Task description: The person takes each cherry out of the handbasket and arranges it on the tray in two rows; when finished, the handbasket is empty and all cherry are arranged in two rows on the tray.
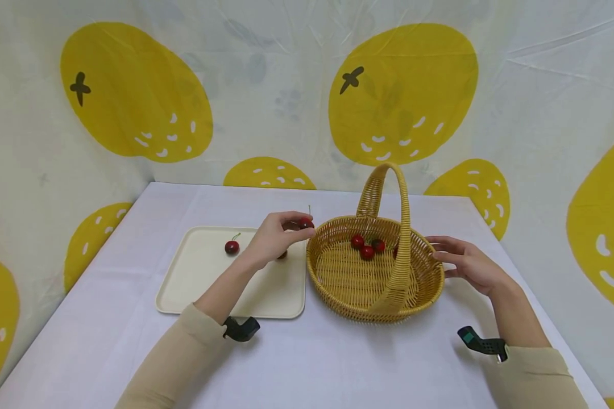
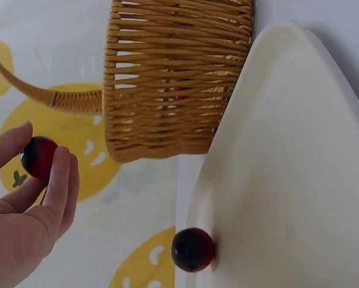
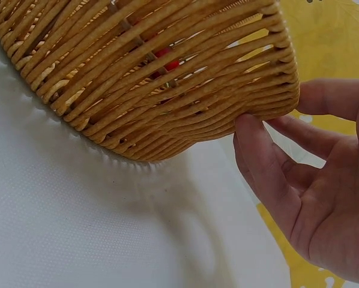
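My left hand [image 1: 272,241] pinches a dark red cherry [image 1: 306,222] between thumb and fingers, its stem pointing up, just outside the left rim of a wicker basket [image 1: 337,301]. The left wrist view shows the same cherry [image 2: 39,157] at the fingertips, apart from the basket wall. With thumb and fingertips, my right hand [image 1: 471,266] holds the basket's right rim. Several cherries [image 1: 367,253] lie inside the basket, one partly hidden by the handle [image 1: 402,250]. A cream tray [image 1: 199,284] bears a stemmed cherry [image 1: 232,247] and another cherry [image 1: 283,255] mostly hidden behind my left hand.
Tray and basket stand side by side on a white-covered table [image 1: 337,363], the tray to the left. The basket's tall handle arches over its middle. A pale curtain [image 1: 271,85] with large yellow fruit prints hangs behind the table and along its sides.
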`<state>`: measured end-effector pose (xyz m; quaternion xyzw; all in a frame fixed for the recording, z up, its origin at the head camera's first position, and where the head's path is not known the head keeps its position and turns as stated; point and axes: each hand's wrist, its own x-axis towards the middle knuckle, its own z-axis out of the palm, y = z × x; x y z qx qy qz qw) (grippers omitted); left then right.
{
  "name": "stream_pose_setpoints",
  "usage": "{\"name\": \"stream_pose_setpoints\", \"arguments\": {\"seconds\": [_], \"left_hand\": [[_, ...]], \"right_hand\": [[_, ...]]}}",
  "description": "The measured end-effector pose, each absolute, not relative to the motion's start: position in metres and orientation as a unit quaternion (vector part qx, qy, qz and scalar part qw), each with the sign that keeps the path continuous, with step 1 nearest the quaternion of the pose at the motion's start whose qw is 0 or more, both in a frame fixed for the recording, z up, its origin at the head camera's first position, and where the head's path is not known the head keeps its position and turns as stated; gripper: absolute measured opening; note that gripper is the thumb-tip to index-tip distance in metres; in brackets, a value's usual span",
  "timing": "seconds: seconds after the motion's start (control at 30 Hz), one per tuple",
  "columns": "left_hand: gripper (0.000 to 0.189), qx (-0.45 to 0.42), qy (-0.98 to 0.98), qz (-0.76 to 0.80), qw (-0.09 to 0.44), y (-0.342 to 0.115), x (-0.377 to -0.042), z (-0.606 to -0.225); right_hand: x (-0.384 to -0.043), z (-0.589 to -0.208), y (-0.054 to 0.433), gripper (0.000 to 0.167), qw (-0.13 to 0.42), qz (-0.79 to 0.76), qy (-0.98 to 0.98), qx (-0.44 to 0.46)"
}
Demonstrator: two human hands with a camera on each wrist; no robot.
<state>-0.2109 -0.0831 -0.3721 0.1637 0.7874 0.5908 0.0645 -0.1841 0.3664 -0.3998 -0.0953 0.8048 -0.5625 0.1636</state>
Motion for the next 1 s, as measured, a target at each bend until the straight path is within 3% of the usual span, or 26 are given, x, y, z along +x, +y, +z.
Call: {"name": "stream_pose_setpoints", "arguments": {"seconds": [1.0], "left_hand": [[0.040, 0.090, 0.786, 0.609, 0.048, -0.156, -0.202, -0.392]], "right_hand": [[-0.184, -0.400, 0.366, 0.052, 0.165, -0.564, 0.803, -0.095]]}}
